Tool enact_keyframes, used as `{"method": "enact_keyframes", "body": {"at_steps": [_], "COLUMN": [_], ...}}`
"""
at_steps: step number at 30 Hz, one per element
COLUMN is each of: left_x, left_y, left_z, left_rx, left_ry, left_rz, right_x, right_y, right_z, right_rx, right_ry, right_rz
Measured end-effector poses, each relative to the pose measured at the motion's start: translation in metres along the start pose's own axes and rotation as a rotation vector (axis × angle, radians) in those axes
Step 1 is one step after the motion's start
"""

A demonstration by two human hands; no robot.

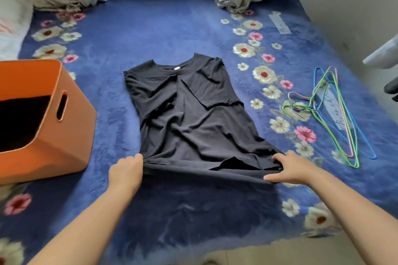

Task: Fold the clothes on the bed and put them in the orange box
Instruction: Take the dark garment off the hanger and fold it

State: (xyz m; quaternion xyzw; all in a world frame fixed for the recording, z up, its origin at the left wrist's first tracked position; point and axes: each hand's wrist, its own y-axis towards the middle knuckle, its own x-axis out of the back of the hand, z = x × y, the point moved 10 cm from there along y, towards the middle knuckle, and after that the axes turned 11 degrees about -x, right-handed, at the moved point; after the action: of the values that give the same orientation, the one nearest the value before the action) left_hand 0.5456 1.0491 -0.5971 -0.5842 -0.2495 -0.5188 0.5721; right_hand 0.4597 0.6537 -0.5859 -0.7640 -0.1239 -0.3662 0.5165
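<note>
We see a matt black cloth shirt (189, 114), creased, on a plush, fuzzy blue blanket (150, 28) — the orange box (71, 127) looks smooth matt plastic, the hangers (342, 118) thin and glossy-coated.

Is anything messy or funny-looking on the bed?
A little. The black shirt is wrinkled and lies slanted, both hands holding its bottom hem. The wire hangers lie tangled in a loose pile to its right. Nothing looks spilled or torn.

Both hands (127, 170) (290, 168) grip the black shirt's (189, 114) hem on the bed (172, 28).
</note>
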Motion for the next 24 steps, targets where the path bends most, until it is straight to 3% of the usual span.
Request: {"method": "enact_keyframes", "body": {"at_steps": [4,7,12,18,24], "left_x": [0.04,0.069,0.098,0.085,0.074], "left_y": [-0.02,-0.044,-0.073,-0.102,-0.101], "left_z": [0.025,0.029,0.051,0.02,0.021], "left_rx": [-0.055,-0.231,-0.201,-0.404,-0.332], "left_ry": [-0.089,-0.071,0.043,0.15,0.191], "left_rz": [-0.043,-0.04,-0.097,0.116,0.226], "right_x": [0.057,0.077,0.087,0.112,0.105], "right_y": [-0.014,-0.027,-0.049,-0.083,-0.079], "right_z": [0.003,-0.011,-0.037,-0.065,-0.066], "right_rx": [-0.079,-0.131,-0.124,-0.09,-0.076], "right_ry": [0.0,0.011,0.046,0.301,0.332], "right_rz": [-0.237,-0.32,-0.376,-0.492,-0.487]}}
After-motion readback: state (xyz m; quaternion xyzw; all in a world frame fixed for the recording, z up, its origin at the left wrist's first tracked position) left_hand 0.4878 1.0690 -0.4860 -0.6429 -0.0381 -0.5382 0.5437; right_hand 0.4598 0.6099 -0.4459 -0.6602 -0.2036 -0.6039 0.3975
